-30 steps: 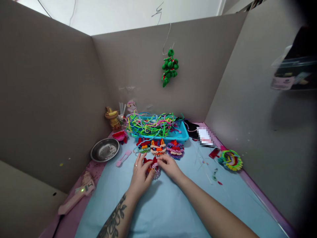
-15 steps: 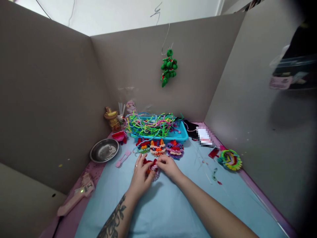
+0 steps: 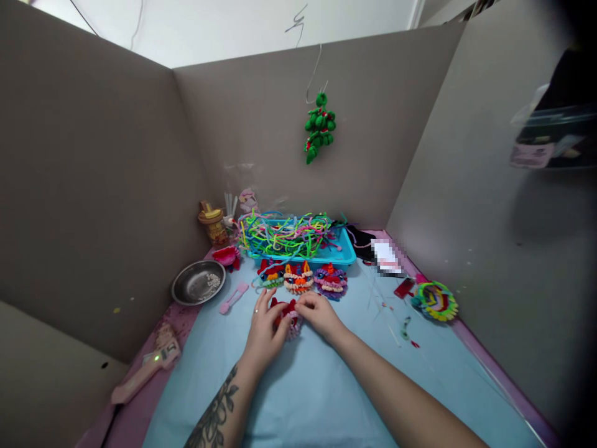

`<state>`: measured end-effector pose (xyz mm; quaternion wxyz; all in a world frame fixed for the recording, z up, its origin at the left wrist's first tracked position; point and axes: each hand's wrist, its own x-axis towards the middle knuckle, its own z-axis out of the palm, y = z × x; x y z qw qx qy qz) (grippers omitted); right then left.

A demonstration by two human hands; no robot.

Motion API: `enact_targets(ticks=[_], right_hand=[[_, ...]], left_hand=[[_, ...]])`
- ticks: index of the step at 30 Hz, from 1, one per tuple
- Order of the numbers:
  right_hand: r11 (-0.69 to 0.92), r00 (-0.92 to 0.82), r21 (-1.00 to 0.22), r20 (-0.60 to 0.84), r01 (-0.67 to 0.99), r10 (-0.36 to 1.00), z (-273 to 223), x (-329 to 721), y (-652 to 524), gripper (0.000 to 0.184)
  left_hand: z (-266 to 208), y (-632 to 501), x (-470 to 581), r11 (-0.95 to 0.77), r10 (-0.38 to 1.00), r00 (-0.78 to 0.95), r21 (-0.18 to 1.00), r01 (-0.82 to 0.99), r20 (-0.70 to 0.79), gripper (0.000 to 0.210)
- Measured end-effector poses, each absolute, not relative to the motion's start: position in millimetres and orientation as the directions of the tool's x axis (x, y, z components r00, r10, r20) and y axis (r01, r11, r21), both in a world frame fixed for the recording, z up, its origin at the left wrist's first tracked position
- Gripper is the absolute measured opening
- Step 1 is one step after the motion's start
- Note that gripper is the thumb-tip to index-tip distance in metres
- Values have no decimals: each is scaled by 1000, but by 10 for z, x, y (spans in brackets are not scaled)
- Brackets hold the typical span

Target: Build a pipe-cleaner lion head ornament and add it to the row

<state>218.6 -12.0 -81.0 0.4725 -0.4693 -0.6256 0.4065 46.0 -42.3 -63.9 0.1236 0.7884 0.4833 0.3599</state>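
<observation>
A small red and pink fuzzy pipe-cleaner lion head (image 3: 291, 320) lies between my hands on the blue cloth (image 3: 308, 398). My left hand (image 3: 268, 323) grips it from the left, thumb at the near side and fingers over the far side. At its upper right edge, my right hand (image 3: 319, 314) has thumb and fingertips pinched together; whatever is between them is too small to make out. Just beyond stand three similar pipe-cleaner heads in a row: a green and red one (image 3: 271, 275), an orange and cream one (image 3: 298, 278) and a purple one (image 3: 331, 281).
A blue tray (image 3: 347, 249) heaped with pipe cleaners (image 3: 284, 235) stands at the back. Leftward are a steel bowl (image 3: 186, 291) with white beads, a pink clip-like piece (image 3: 234, 298) and a pink glue gun (image 3: 149, 370). A yellow-green ring (image 3: 450, 305) lies right. Grey partitions (image 3: 280, 149) enclose the table.
Both hands stay at the pipe-cleaner head with almost no movement. The whole view has shifted very slightly.
</observation>
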Motion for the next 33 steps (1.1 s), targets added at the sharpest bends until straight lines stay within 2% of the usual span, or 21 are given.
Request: enact_targets(ticks=[7,13,16,20,23,27,30,33], right_hand=[[183,-62,-960,174,211,983,-855,2229,-134,13],[218,-147,-936,183,277,972,-833,2246,-160,17],[258,-187,-917,208,305,960,-818,2246,-165,18],[238,-177,-918,190,317,966,-803,2238,-172,15],[237,-170,-917,190,322,967,-812,2239,-174,14],[261,-188,-912,209,317,960,-820,2243,-171,16],[268,-199,-913,214,307,956,-803,2234,-178,19],[262,-203,-914,206,310,957,-779,2218,-189,19]], left_hand=[[-662,-367,366,-422,869,71,660,621,490,24],[-726,-332,364,-246,955,-16,824,510,296,37],[-703,-345,376,-188,976,-2,845,501,219,39],[-677,-356,376,-152,978,-32,810,567,206,39],[-672,-361,377,-230,947,-41,762,606,318,37],[-619,-407,403,-411,870,97,602,685,483,23],[-574,-447,432,-447,855,185,507,737,484,17],[-565,-462,445,-443,860,207,482,756,466,19]])
